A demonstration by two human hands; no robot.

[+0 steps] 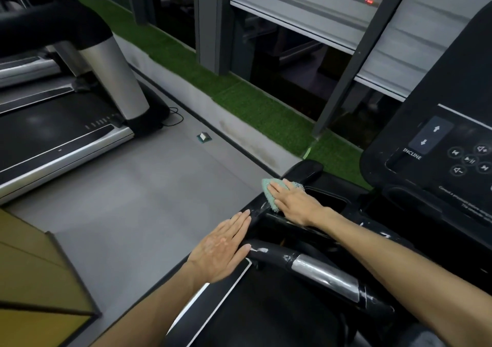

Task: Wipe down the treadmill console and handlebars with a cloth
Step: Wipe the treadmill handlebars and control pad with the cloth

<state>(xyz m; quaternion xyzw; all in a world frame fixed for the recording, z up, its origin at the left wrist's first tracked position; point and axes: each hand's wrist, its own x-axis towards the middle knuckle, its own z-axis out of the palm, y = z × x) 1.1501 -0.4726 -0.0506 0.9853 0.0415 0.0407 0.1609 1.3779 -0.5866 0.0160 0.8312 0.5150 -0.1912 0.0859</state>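
While pressing a pale green cloth [269, 191] flat against the far left corner of the treadmill's console surround, working with the right hand [294, 203] spread open over the fabric, fingers extended, palm down, nothing clenched. Pinning the cloth between palm and black plastic just left of a recessed cup pocket [328, 200]. Resting the left hand [222, 248] empty and flat nearer in, fingertips touching the glossy black edge beside the handlebar [306, 264], not gripping it.

Running from that near left point toward the near right, the handlebar's long axis, with its silver grip sensor [326, 274] partway along and wet-looking streaks catching the light on the black sections. Lying nearer than the cloth and to its right, so calling, most likely, for a pull of the cloth hand back toward the body and then a sweep rightward along the bar. Sitting closer to the bar's left end than the right hand, the left hand, though holding no cloth.

Waiting to the far right, well apart from the cloth, the console [436, 144] face with its incline arrows and media buttons. Standing at the far left across grey floor, a second treadmill [66, 123].
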